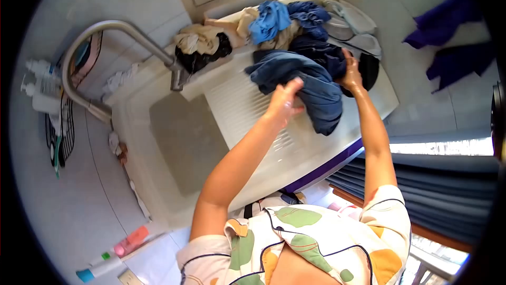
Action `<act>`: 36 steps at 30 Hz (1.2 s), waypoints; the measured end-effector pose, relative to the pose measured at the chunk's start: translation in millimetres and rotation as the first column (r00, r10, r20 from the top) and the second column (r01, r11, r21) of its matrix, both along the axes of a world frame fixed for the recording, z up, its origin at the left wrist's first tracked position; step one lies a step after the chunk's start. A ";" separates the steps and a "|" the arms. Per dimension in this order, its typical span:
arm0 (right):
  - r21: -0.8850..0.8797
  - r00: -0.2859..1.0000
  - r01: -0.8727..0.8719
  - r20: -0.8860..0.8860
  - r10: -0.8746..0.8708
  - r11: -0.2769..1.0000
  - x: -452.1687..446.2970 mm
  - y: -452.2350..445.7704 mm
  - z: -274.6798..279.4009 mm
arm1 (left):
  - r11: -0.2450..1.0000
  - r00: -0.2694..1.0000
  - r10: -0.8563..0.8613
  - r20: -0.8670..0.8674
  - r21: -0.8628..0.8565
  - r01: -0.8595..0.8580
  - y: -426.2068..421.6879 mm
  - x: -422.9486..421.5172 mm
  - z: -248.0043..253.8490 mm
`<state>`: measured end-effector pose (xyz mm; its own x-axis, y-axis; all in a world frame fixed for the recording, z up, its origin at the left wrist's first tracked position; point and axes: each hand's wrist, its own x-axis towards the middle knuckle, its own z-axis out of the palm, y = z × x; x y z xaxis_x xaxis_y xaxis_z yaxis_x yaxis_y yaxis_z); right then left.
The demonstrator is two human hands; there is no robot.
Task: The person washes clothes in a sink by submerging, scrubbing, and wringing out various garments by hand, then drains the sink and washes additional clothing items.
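A bunched dark blue garment (311,82) lies over the ribbed washboard part of a white laundry sink (253,179). My left hand (286,103) is at its near left side, with thumb and fingers around a fold of the cloth. On the far right, my wet-looking right hand (352,71) has its fingers and thumb around the edge of a darker navy garment (321,56), which lies against the blue one. Some fingertips are hidden by fabric. Just beside that hand rests a black round-ended item (367,71), its kind unclear.
Water stands in the basin (184,137) on the left, under a curved metal faucet (126,27). Along the back ledge are a light blue cloth (270,21), a beige cloth over black fabric (200,40) and pale shoe-like items (353,19). Bottles (45,87) stand on a wall rack.
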<state>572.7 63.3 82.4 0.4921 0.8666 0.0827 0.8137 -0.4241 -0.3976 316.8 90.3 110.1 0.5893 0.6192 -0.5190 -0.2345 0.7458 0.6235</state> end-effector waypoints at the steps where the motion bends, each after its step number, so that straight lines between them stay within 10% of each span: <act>1: 0.189 0.995 -0.097 -0.015 0.102 0.977 13.4 -1.4 -10.6 | 0.996 0.982 0.025 -0.185 0.085 -0.009 -15.4 -4.9 1.6; 3: 0.341 0.994 0.083 -0.093 -0.054 0.936 22.7 -1.3 9.1 | 0.416 0.856 0.393 -0.336 0.895 0.161 -38.8 -2.2 -21.2; 5: 0.582 0.999 -0.033 0.046 0.008 0.812 63.4 -1.9 16.9 | 0.184 0.885 0.148 -0.440 0.892 0.413 -51.5 4.9 -14.1; 10: 0.666 0.969 -0.035 -0.159 0.188 0.745 134.0 -20.0 158.9 | 0.433 0.867 -0.223 -0.446 0.751 0.498 -29.9 57.1 -55.0; 11: 0.670 0.569 0.018 -0.617 0.544 0.742 116.8 -26.4 191.3 | 0.433 0.850 -0.301 -0.433 0.731 0.526 -21.8 53.8 -50.5; 13: 0.722 0.527 -0.025 -0.578 0.623 0.692 69.1 -25.5 234.9 | 0.813 0.854 -0.440 0.277 0.527 0.248 -1.7 41.9 -57.8; 18: 0.802 0.473 -0.160 -0.449 0.758 0.575 -69.2 10.1 240.5 | 0.948 0.837 -0.188 0.513 0.319 0.017 14.9 -104.1 19.1; 21: 0.780 0.396 -0.345 -0.383 0.835 0.522 -181.4 41.1 187.2 | 0.952 0.858 -0.110 0.502 0.301 -0.054 6.5 -193.9 28.1; 23: 0.313 0.073 0.026 -0.948 0.310 0.950 -285.3 53.0 143.4 | 0.913 0.982 0.006 0.188 0.401 -0.082 -11.7 -248.9 25.8; 25: 0.317 -0.115 -0.101 -0.945 0.306 0.943 -328.9 70.6 93.6 | 0.922 0.981 0.181 -0.072 0.360 -0.144 -31.5 -289.9 6.9; 29: 0.301 -0.116 -0.288 -0.953 0.279 0.909 -394.6 93.4 15.9 | 0.901 0.853 0.426 -0.300 0.225 -0.371 -51.5 -360.4 -36.1; 31: 0.274 0.434 -0.572 -0.698 0.569 0.773 -418.4 89.1 -8.8 | 0.791 0.730 0.612 -0.305 0.219 -0.571 -53.6 -386.0 -63.7; 36: 0.028 0.377 -0.887 -0.533 0.758 0.462 -381.8 81.0 14.3 | 0.848 0.763 0.525 -0.378 0.148 -0.509 -63.0 -410.6 -108.9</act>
<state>190.9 144.3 96.7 -0.5605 0.8110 -0.1674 0.5768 0.2373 -0.7817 -93.8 27.3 1.2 -0.0722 0.7929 -0.6051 -0.3109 0.5585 0.7690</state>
